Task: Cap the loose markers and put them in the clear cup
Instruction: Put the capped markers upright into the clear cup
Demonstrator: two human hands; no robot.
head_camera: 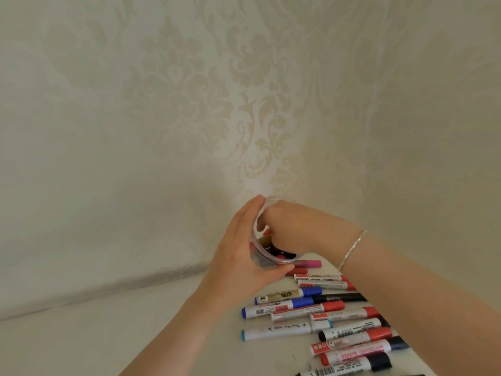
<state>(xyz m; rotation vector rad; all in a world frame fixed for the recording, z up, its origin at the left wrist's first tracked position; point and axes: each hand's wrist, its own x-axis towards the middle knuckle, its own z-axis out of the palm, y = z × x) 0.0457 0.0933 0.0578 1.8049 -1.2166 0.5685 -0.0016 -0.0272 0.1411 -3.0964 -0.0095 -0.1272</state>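
Markers (333, 325): a loose heap at 5 o'clock on the worktop, mostly lying crosswise, caps red, blue, black and light blue; the nearest ones run off the bottom edge of the view.
Worktop (113, 329): pale and bare from 7 to 9 o'clock, left of the left forearm; its far edge meets the wall along a line rising from 9 o'clock toward centre.
Pink marker (309, 264): the farthest of the heap, just beside the cup's base.
Left hand (244, 256): wrapped round the cup's left side, thumb at the near rim, fingers curled over the far rim.
Cup (267, 260): clear, just below centre, tilted with its mouth toward the right; capped markers show inside.
Right hand (290, 226): at the cup's mouth, fingers reaching in; whether they hold a marker I cannot tell. A thin bracelet (351, 249) circles the wrist.
Wall (244, 90): patterned cream wallpaper close behind the cup, filling everything from 9 through 12 to 3 o'clock.
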